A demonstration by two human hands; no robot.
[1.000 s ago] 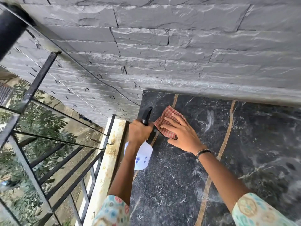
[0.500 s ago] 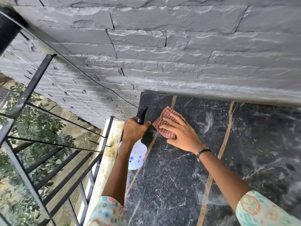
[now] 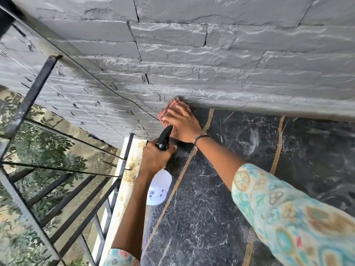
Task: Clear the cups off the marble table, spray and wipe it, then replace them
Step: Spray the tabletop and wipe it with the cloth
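The left hand (image 3: 156, 156) grips the neck of a spray bottle (image 3: 159, 186), fingers curled round it just below the black trigger head (image 3: 164, 138), which points up and away toward the far corner of the table. The bottle's white body, printed with small blue flowers, hangs below the wrist over the table's left edge. To the left of that arm stands a black metal railing (image 3: 63, 181) with green foliage (image 3: 44, 150) showing through its bars, and beside the table edge runs a pale, stained ledge (image 3: 124, 187).

Just right of the trigger head, the right hand (image 3: 182, 124) lies flat, fingers spread and straight, pressing a red-and-white checked cloth (image 3: 170, 109) onto the black marble table (image 3: 201, 217) at its far-left corner, where the tabletop meets the grey slate wall (image 3: 211, 60). The cloth's far edge touches the foot of the wall; most of the cloth is hidden under the fingers and blurred. A dark beaded bracelet (image 3: 200, 138) circles the right wrist, and a patterned turquoise sleeve (image 3: 284, 214) covers the forearm nearer the camera.

Farther right, tan inlay strips (image 3: 278, 146) cross the dark, white-veined marble, and pale smears (image 3: 253, 139) show on the surface between two of them.
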